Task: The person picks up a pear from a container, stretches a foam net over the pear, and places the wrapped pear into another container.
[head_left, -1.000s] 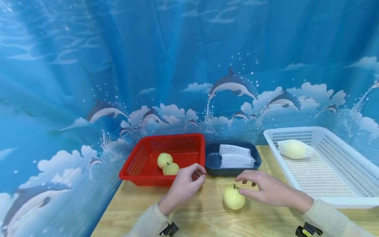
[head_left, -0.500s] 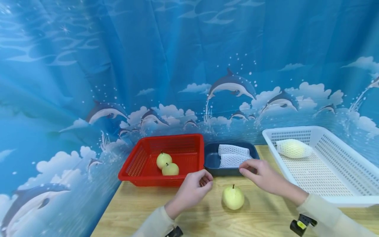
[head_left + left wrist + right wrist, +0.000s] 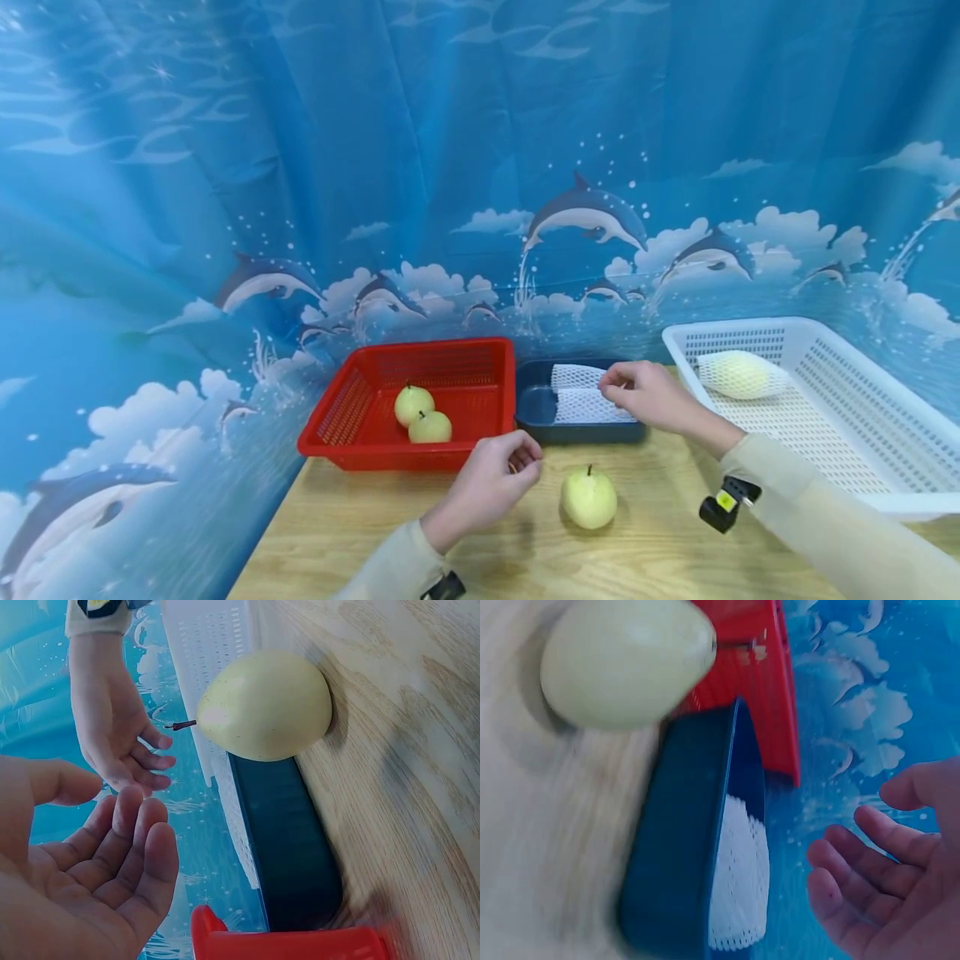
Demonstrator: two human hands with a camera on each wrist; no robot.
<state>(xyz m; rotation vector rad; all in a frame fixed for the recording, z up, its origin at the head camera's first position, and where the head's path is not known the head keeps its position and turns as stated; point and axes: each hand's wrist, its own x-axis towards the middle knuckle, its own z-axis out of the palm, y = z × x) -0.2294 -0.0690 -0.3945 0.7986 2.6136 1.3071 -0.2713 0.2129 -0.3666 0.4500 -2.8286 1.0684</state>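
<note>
A pale yellow-green pear [image 3: 588,498] stands upright on the wooden table, stem up, between my two hands. My left hand [image 3: 497,475] hovers left of the pear near the front of the red basket, fingers loosely bent and holding nothing. Above the right side of the dark blue tray [image 3: 534,404], my right hand [image 3: 651,395] hangs over white foam net sleeves [image 3: 585,406], overlapping them in the head view. In the right wrist view its fingers [image 3: 866,870] are relaxed, apart from the foam nets [image 3: 737,877] inside the tray, with nothing between them.
The red basket [image 3: 360,454] at the left holds two pears [image 3: 430,427]. At the right stands a large white basket [image 3: 885,502] with one pear in a foam net [image 3: 742,375]. A blue dolphin-print curtain [image 3: 450,167] hangs behind the table [image 3: 322,533].
My right hand has left the pear's side and moved up and back to over the blue tray. My left hand has shifted slightly right and down. The pear stays standing on the table.
</note>
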